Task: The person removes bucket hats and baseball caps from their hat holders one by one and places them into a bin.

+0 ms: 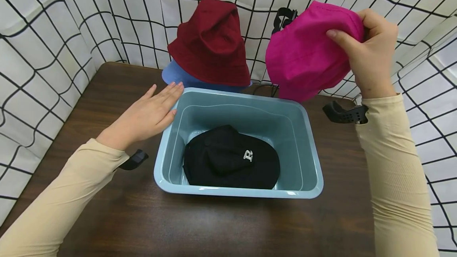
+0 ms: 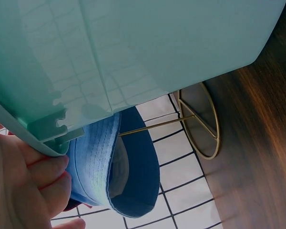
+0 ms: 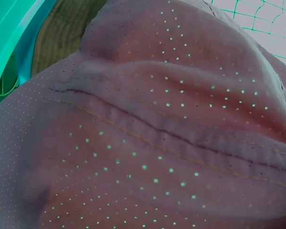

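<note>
My right hand (image 1: 378,50) grips a bright pink hat (image 1: 310,50) by its right side, thumb across the front, and holds it up above the back right of a light blue plastic tub (image 1: 317,162). Its perforated, stitched fabric (image 3: 148,124) fills the right wrist view. My left hand (image 1: 143,118) lies with fingers extended at the tub's back left corner; in the left wrist view its fingers (image 2: 47,176) touch the rim. Inside the tub is a black cap (image 1: 228,162) with a white letter on it.
Behind the tub, a dark red bucket hat (image 1: 214,43) sits over a blue hat (image 1: 182,74). A gold wire stand (image 2: 214,129) shows beneath the blue one. Black wire grid panels (image 1: 143,19) surround the brown table (image 1: 228,225). A black strap-like piece (image 1: 283,19) shows beside the pink hat.
</note>
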A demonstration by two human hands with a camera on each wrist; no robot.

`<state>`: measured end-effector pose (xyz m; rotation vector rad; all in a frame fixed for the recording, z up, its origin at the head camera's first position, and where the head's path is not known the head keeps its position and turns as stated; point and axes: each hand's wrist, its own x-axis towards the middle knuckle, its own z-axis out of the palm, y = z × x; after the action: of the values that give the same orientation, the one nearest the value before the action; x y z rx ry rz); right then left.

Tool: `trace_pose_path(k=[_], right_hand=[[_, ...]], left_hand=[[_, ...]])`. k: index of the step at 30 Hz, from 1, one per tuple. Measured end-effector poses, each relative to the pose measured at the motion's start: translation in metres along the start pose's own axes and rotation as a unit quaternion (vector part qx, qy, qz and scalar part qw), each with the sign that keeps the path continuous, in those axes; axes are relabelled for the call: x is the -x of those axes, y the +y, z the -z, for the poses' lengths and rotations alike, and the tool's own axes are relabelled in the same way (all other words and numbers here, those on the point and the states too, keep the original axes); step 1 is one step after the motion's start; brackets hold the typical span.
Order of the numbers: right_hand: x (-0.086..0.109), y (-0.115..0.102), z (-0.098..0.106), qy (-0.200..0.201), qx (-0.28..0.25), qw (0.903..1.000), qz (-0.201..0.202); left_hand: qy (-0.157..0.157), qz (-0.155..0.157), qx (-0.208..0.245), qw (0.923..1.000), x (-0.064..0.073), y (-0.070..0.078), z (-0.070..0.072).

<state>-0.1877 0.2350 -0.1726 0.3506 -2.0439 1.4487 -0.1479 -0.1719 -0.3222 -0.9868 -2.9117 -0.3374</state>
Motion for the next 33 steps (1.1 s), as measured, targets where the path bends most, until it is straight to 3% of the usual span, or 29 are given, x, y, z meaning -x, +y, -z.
trace_pose_path(k=[8,15,20,30,33], right_hand=[[0.004,-0.018,0.0,0.017,-0.053,0.9984,0.007],[0.007,-0.018,-0.003,0.005,0.025,0.9941,0.106],[0.009,-0.024,-0.005,0.007,0.053,0.9921,0.113],[0.011,-0.031,-0.006,0.002,-0.012,0.9945,0.104],[0.015,-0.032,-0.005,-0.019,0.002,0.9938,0.11]], left_hand=[[0.001,0.001,0.0,1.0,0.0,0.0,0.0],[0.0,0.001,0.002,1.0,0.0,-0.001,0.0],[0.001,0.003,0.001,1.0,0.0,-0.001,0.0],[0.002,0.001,-0.003,1.0,-0.001,-0.001,-0.001],[0.001,0.001,-0.002,1.0,-0.001,0.0,-0.001]])
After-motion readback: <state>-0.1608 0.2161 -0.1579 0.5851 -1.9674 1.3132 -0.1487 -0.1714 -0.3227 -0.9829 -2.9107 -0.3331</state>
